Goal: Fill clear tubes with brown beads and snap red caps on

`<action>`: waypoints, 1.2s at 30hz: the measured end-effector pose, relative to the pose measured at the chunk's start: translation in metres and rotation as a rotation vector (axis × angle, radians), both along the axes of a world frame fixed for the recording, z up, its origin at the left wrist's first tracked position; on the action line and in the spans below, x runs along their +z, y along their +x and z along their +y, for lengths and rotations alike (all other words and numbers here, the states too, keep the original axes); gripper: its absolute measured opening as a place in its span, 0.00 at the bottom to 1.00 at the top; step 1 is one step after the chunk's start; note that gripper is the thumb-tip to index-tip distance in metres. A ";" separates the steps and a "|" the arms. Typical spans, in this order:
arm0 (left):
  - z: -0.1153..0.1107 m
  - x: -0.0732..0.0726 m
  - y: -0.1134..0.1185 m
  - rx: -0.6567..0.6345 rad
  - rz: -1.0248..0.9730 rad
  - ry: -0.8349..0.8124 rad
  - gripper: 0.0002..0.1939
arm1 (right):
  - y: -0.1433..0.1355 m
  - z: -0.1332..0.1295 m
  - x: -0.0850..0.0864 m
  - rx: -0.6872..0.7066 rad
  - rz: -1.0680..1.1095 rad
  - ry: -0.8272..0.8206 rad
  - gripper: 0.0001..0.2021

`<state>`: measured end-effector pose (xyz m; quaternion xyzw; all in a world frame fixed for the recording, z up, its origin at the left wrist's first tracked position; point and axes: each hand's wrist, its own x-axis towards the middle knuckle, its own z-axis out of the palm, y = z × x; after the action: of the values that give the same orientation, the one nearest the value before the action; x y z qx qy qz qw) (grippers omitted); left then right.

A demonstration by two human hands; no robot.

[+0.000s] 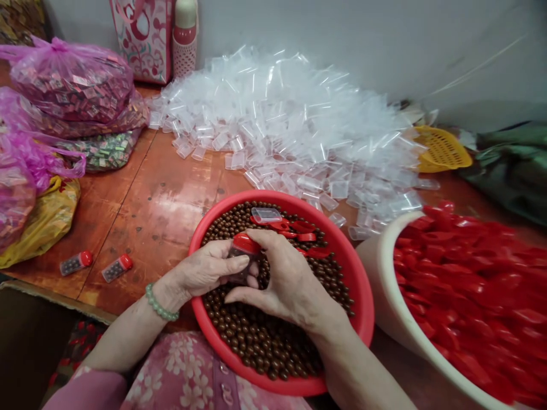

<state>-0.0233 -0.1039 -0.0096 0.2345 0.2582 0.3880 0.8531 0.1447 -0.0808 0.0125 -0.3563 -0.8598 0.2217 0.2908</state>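
Observation:
My left hand (200,263) grips a small clear plastic container with a red cap (246,244), dark inside, above the red basin (197,239). Against the cap rests a fingertip of my right hand (285,279); its thumb and fingers are spread in a wide C, holding nothing. Below both hands, glossy brown balls (265,341) fill much of the basin. On top of them lie an empty clear container (265,214) and several red caps (304,230). Two capped containers with dark balls in them (76,263) lie on the table to the left.
A large heap of clear containers (290,125) covers the table's back. At right stands a cream tub (387,267) full of red caps (474,290). Pink bags (72,85) of small packets, a yellow basket (444,149), a bottle (185,40) and a patterned bag (143,42) stand around.

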 end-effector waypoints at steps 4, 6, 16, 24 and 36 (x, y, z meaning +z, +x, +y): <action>0.001 0.001 0.002 0.045 -0.055 -0.002 0.19 | -0.010 -0.003 -0.007 -0.028 -0.097 0.277 0.34; 0.001 0.001 0.002 0.063 -0.054 0.010 0.19 | -0.012 -0.002 -0.009 -0.029 -0.114 0.400 0.31; -0.002 -0.001 0.000 0.034 0.000 0.023 0.21 | -0.012 0.001 -0.006 0.012 -0.160 0.544 0.27; 0.008 0.002 0.012 0.153 0.113 -0.192 0.33 | -0.013 0.001 -0.013 0.022 -0.330 0.466 0.39; 0.002 0.007 0.021 0.388 0.442 -0.116 0.22 | -0.024 0.000 -0.015 0.047 -0.258 0.539 0.28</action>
<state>-0.0020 -0.1015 -0.0030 0.2105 0.4991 0.4678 0.6983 0.1205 -0.0808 -0.0024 -0.2714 -0.9256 -0.0547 0.2582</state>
